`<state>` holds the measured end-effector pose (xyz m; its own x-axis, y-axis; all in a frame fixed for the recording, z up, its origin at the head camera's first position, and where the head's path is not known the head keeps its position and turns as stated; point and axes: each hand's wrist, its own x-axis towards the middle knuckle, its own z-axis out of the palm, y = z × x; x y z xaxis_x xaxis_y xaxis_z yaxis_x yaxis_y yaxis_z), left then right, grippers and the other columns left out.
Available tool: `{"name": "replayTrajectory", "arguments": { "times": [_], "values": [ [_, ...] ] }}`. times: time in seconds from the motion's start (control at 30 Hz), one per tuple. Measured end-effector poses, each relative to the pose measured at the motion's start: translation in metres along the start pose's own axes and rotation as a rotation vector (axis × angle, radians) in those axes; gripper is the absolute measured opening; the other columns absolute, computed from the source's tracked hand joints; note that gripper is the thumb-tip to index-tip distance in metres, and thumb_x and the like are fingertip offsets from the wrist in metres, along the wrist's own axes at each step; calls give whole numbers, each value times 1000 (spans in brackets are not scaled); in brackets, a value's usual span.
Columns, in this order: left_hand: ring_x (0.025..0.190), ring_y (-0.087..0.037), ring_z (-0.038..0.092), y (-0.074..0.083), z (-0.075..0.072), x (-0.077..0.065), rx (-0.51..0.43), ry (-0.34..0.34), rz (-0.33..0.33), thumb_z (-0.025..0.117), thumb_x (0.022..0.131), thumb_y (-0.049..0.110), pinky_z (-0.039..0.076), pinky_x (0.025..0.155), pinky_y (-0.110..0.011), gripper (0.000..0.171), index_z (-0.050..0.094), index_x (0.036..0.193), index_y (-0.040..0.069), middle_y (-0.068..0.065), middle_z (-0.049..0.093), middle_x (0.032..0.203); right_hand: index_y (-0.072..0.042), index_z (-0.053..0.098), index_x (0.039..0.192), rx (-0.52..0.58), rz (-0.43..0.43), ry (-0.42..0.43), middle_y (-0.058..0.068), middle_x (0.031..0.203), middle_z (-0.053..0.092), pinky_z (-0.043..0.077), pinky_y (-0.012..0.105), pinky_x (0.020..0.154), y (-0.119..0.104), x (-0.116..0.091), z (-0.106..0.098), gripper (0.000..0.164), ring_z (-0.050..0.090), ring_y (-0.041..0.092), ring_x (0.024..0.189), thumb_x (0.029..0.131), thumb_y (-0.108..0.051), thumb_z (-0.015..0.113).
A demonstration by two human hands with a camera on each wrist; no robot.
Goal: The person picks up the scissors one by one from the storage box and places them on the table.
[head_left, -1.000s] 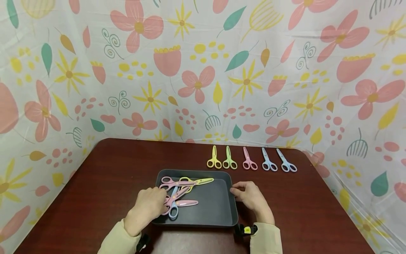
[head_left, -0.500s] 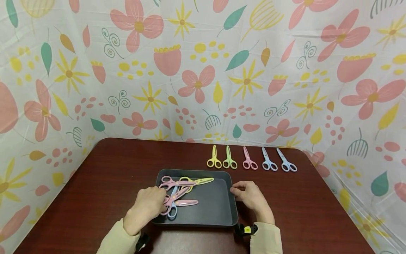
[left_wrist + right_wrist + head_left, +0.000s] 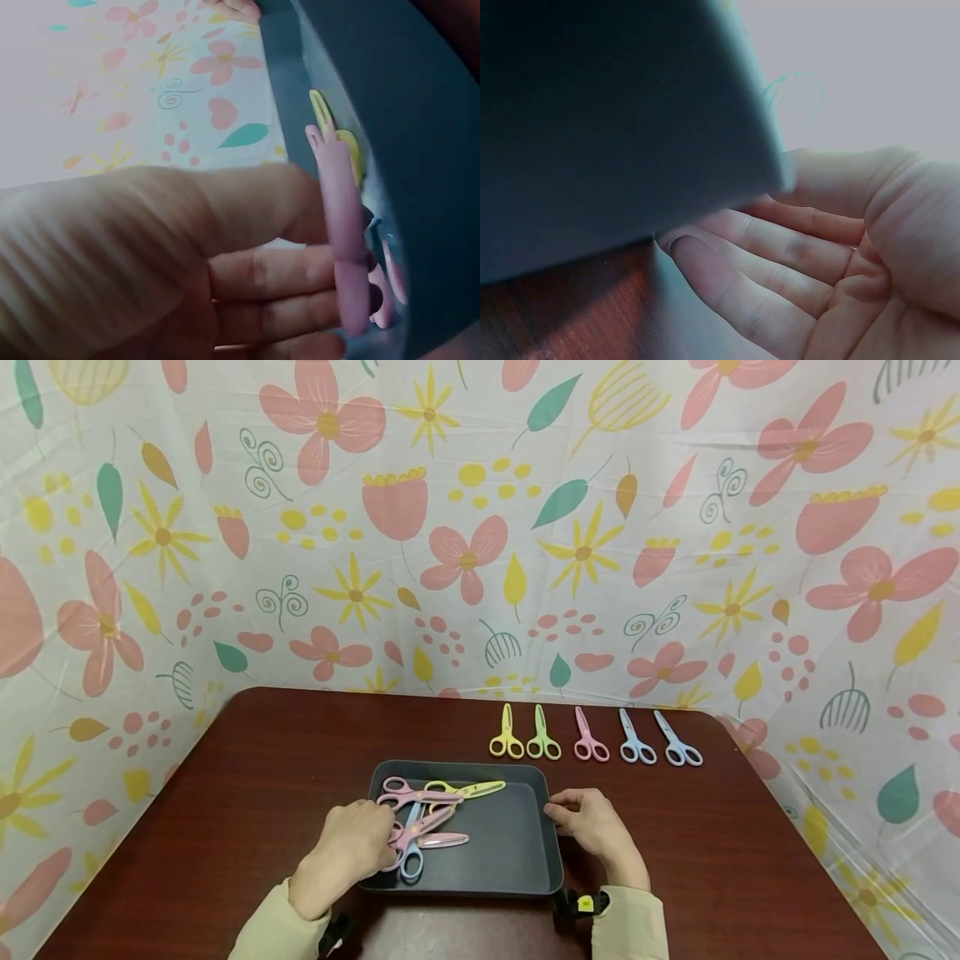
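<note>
My left hand [image 3: 348,843] reaches over the left wall of a dark grey tray [image 3: 510,864] and pinches pink scissors [image 3: 429,821] by the handle. In the left wrist view, thumb and fingers lie on either side of that pink handle [image 3: 343,202]. Around and under these are blue scissors [image 3: 411,865], another pink pair [image 3: 448,840], a third pink pair [image 3: 431,796] and yellow scissors [image 3: 483,788]. My right hand [image 3: 596,827] grips the tray's right wall. The right wrist view has its thumb at the rim, with the fingers [image 3: 769,255] below it outside.
Along the table's back edge lie yellow scissors [image 3: 507,733], green scissors [image 3: 542,735], pink scissors [image 3: 590,737] and two blue pairs, one the right-hand blue scissors [image 3: 677,742]. A flowered cloth [image 3: 480,568] hangs behind the brown table [image 3: 262,760].
The pink scissors in my left hand have shifted slightly to the right, and the blue pair's handle has moved a little. My right hand and the tray stay put.
</note>
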<state>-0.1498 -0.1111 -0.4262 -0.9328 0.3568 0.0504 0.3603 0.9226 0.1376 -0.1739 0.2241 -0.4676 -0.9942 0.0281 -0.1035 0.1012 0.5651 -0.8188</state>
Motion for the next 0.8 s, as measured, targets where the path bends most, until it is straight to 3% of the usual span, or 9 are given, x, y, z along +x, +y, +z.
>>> {"name": "replayTrajectory", "arguments": {
  "times": [0.13, 0.33, 0.6, 0.8],
  "values": [
    [57, -14, 44, 2, -2, -2, -33, 22, 45, 82, 65, 21, 38, 51, -40, 37, 48, 50, 23, 5, 43, 57, 2, 69, 109, 6, -2, 2, 10, 93, 71, 55, 44, 75, 0, 0, 0, 21, 71, 26, 75, 91, -8, 67],
    [61, -13, 44, 3, -4, -2, -72, 84, 96, 83, 65, 22, 35, 49, -37, 32, 54, 53, 26, 8, 42, 56, 2, 70, 108, 11, -6, -1, 10, 93, 71, 55, 44, 74, 1, 1, 1, 20, 71, 26, 74, 91, -8, 67],
    [75, -14, 47, 1, -5, 3, -90, 149, 130, 83, 65, 24, 36, 49, -35, 27, 57, 56, 25, 9, 43, 70, 2, 70, 108, 12, -3, 0, 10, 93, 70, 55, 44, 76, -3, 1, 0, 20, 71, 25, 74, 91, -9, 67],
    [74, -14, 43, 0, -4, 5, -115, 149, 132, 82, 66, 23, 34, 48, -33, 28, 56, 57, 26, 9, 40, 75, 3, 69, 109, 2, -11, -2, 10, 94, 70, 54, 45, 76, -1, 1, 0, 21, 71, 26, 75, 91, -10, 67]
  ]
}}
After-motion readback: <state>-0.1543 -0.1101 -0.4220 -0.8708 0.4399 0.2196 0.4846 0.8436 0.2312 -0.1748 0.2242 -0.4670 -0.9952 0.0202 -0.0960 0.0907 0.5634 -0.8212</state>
